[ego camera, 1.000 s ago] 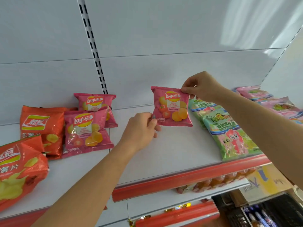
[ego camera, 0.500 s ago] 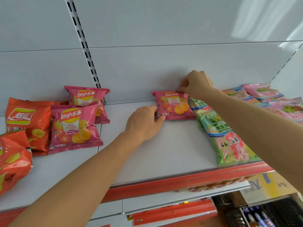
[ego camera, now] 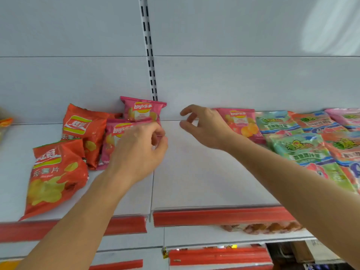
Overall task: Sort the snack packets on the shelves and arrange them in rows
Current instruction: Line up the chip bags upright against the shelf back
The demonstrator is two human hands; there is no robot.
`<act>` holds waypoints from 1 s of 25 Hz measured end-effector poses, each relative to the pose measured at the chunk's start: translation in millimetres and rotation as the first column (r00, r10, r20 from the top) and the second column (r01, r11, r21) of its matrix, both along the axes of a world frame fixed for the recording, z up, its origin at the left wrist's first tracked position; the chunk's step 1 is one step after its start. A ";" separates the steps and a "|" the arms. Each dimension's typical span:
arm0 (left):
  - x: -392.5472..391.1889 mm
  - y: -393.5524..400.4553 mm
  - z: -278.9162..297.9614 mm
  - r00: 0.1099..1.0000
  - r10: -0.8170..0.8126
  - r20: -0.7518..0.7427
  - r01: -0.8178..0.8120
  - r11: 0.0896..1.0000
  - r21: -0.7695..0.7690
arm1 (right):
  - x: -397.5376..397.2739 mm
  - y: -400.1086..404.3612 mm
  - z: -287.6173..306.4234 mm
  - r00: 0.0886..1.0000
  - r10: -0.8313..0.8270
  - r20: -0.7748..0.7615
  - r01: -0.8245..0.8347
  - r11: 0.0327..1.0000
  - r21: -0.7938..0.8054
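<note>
Nearest the camera, two bare forearms reach up over the red front strip (ego camera: 220, 217) of the white shelf (ego camera: 194, 182). Under it a lower shelf edge shows more red strips and some orange packets that are too blurred to read.

On the left, a large orange crisp bag (ego camera: 52, 178) lies flat with its long axis running front to back, top seam toward the back wall. A second orange bag (ego camera: 83, 131) lies behind it, tilted the same way.

The left hand (ego camera: 140, 152) has its fingers curled at the right edge of a pink Lay's packet (ego camera: 118, 141), pinching it near the top corner; the hand covers much of the packet, so how far the grip goes is hard to make out. That packet lies logo end toward the back. Just behind it a second pink Lay's packet (ego camera: 143, 110) stands upright against the back panel, logo on top.

The right hand (ego camera: 206, 125) hovers above bare shelf with its fingers spread and loosely bent, holding nothing. Just beside its wrist a third pink packet (ego camera: 241, 123) lies at the back of the shelf, logo end toward the wall, its left part hidden by the hand.

Further right, green packets (ego camera: 300, 147) and pink-and-orange ones (ego camera: 342, 145) lie in overlapping rows, cut off by the frame edge. A slotted upright (ego camera: 149, 49) runs up the white back panel.
</note>
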State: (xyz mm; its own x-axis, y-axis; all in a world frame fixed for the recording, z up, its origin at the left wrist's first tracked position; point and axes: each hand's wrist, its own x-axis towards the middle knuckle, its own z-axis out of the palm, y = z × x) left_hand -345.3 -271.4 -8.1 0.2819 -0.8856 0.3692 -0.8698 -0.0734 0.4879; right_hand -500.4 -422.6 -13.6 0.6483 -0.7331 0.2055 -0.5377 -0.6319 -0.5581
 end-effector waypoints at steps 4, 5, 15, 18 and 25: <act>36.4 38.8 1.1 0.999 0.045 0.007 -0.044 0.995 -0.085 | 50.4 26.3 0.1 0.990 0.028 0.139 -0.043 0.993 0.108; 43.0 45.2 -2.0 0.998 0.058 0.004 -0.058 0.995 -0.081 | 60.4 31.4 0.0 0.989 0.021 0.148 -0.038 0.993 0.112; 58.9 63.6 -15.7 0.999 0.010 -0.038 -0.013 0.995 -0.094 | 58.8 50.0 32.2 0.887 -0.277 0.370 -0.042 0.750 0.660; 55.4 59.6 -14.9 0.997 0.017 -0.070 -0.025 0.993 -0.114 | 32.4 44.7 51.6 0.828 -0.350 0.438 -0.051 0.732 0.680; 39.8 32.4 -14.6 0.883 -0.118 -0.454 0.097 0.993 -0.069 | -8.8 32.7 62.8 0.786 -0.418 0.455 0.000 0.737 0.676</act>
